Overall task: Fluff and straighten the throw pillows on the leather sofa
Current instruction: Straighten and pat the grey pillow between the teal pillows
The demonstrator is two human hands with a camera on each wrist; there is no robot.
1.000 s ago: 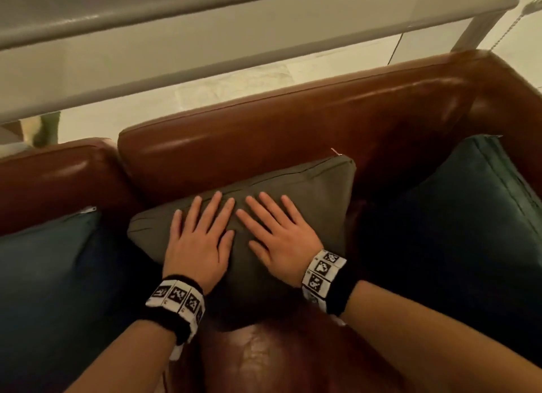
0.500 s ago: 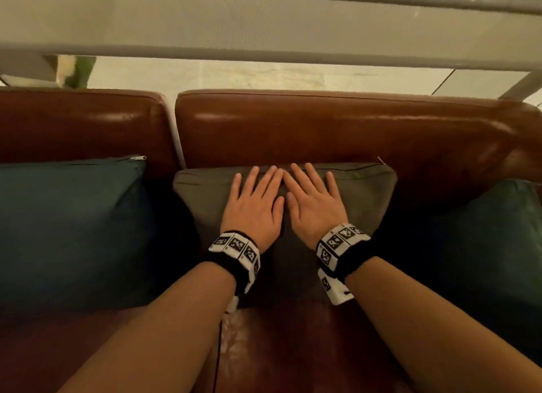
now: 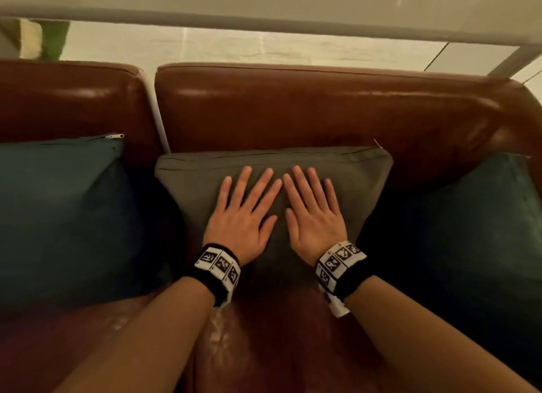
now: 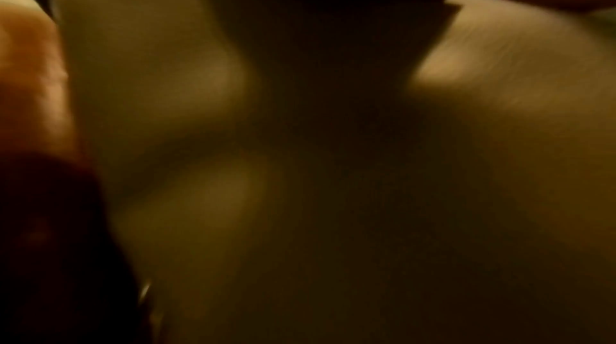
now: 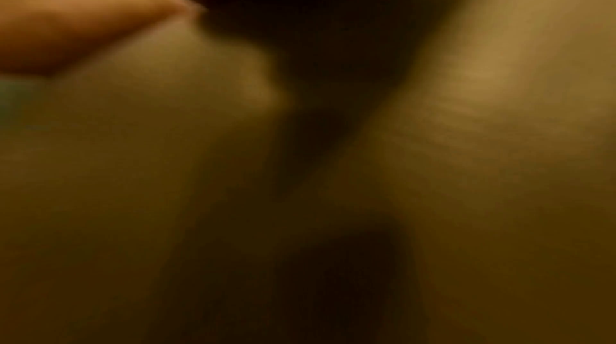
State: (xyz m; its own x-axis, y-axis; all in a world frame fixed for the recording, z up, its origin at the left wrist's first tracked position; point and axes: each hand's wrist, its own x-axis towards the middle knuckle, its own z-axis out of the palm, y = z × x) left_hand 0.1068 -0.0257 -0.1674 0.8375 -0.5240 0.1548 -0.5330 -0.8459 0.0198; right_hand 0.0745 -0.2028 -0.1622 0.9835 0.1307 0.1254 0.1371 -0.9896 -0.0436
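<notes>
An olive-grey throw pillow [image 3: 360,181] stands upright against the brown leather sofa back [image 3: 293,114], in the middle of the head view. My left hand [image 3: 245,210] and right hand [image 3: 312,213] lie flat side by side on its front, fingers straight and spread, pressing the fabric. A dark teal pillow [image 3: 58,210] leans at the left and another teal pillow [image 3: 475,228] at the right. Both wrist views are dark and blurred, showing only olive fabric [image 4: 500,86] close up.
The leather seat cushion [image 3: 278,348] lies below my forearms. A gap [image 3: 159,122] splits the sofa back into two sections. Behind the sofa runs a pale floor [image 3: 264,46] and a grey rail [image 3: 264,23].
The view swung from an angled look to square-on at the sofa. The olive pillow now sits level, and my hands have drawn closer together at its centre, staying flat on it.
</notes>
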